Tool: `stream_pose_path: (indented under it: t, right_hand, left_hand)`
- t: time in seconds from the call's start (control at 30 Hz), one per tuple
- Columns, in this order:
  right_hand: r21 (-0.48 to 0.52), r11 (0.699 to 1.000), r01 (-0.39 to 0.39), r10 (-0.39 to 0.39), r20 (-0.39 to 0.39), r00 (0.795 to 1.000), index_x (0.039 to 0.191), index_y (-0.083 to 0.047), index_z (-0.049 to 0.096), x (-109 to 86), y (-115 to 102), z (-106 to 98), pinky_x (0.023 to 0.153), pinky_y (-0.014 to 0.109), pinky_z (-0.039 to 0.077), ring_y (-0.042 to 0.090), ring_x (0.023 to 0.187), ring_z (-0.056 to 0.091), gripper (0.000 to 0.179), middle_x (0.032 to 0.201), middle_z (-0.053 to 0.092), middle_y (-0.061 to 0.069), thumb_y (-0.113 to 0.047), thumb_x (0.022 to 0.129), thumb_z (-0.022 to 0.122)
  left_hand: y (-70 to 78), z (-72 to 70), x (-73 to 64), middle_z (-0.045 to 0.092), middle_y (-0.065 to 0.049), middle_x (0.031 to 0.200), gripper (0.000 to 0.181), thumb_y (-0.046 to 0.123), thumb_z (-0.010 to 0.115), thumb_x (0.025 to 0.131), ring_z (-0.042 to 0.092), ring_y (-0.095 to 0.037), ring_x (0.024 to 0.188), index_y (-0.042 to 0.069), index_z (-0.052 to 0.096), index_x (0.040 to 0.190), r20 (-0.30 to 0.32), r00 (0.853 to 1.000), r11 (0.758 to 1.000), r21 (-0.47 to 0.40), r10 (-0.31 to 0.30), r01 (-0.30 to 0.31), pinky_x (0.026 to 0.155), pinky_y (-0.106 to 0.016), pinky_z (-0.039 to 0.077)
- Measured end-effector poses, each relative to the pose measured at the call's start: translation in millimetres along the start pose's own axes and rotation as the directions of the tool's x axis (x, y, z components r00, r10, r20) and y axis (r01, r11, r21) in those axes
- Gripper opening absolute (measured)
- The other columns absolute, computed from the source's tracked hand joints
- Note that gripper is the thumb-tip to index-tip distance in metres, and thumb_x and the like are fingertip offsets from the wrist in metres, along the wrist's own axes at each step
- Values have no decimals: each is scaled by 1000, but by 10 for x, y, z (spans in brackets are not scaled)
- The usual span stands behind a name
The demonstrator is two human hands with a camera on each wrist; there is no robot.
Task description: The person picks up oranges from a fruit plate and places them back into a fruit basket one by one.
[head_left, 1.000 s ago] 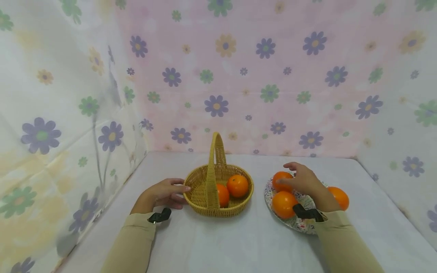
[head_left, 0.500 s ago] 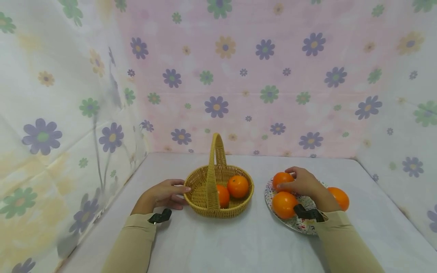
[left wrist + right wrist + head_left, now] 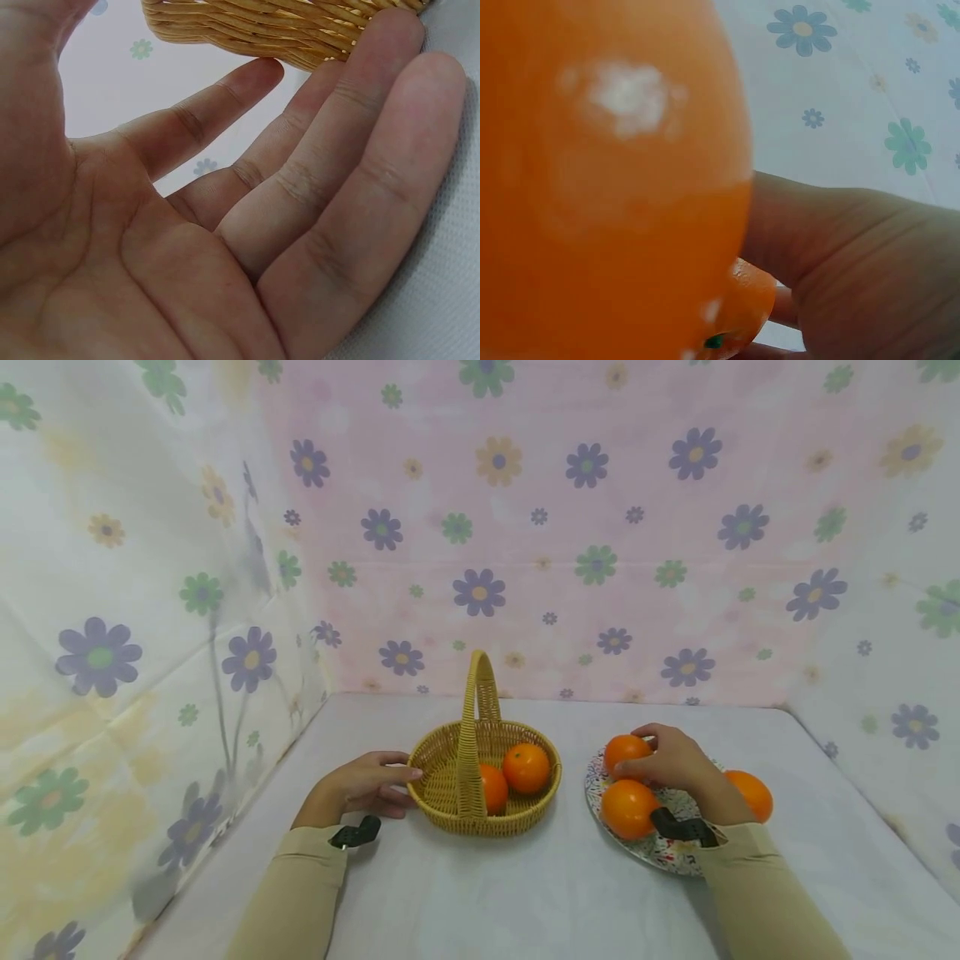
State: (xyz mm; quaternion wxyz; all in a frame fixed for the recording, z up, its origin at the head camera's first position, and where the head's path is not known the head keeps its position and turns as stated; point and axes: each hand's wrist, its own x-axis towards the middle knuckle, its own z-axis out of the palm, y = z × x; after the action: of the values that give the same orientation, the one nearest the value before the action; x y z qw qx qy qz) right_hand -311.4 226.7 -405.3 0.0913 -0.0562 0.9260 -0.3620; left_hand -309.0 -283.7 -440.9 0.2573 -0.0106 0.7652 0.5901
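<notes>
A yellow wicker basket (image 3: 442, 822) with a tall handle stands mid-table, with two oranges (image 3: 527, 768) inside. My left hand (image 3: 367, 785) rests at its left side, thumb tip at the rim. In the left wrist view the loosely extended fingers (image 3: 300, 180) reach the woven wall. At right, a colourful speckled plate (image 3: 667, 857) bears several oranges. My right hand (image 3: 671, 764) grips the farthest orange (image 3: 627, 753), thumb on its near side and fingers behind. In the right wrist view a nearer orange (image 3: 615, 225) hides much of the held orange (image 3: 754, 300).
The near orange (image 3: 630, 808) lies at the plate's left, below the right hand. Another orange (image 3: 752, 795) sits at the right, partly behind the wrist. A white cloth covers the table (image 3: 517, 893). Flower-printed curtains (image 3: 555, 543) enclose the back and sides.
My right hand has lowered slightly and its fingers have closed around the farthest orange. The left hand and basket stay in place.
</notes>
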Motion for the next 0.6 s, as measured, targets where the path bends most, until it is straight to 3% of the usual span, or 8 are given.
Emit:
stream_pose_path:
  t: [0.6]
  right_hand:
    - [-8,999,53,-54,-102,993,150,-4,48,-53,-71,-107,91,52,59,41,117,60,91,142,55,27,-55,83,82]
  left_hand:
    - [7,14,-6,76,-16,118,72,39,76,95,77,-33,99,7,43,151,-5,1000,1000,7,5,-5,80,-46,65]
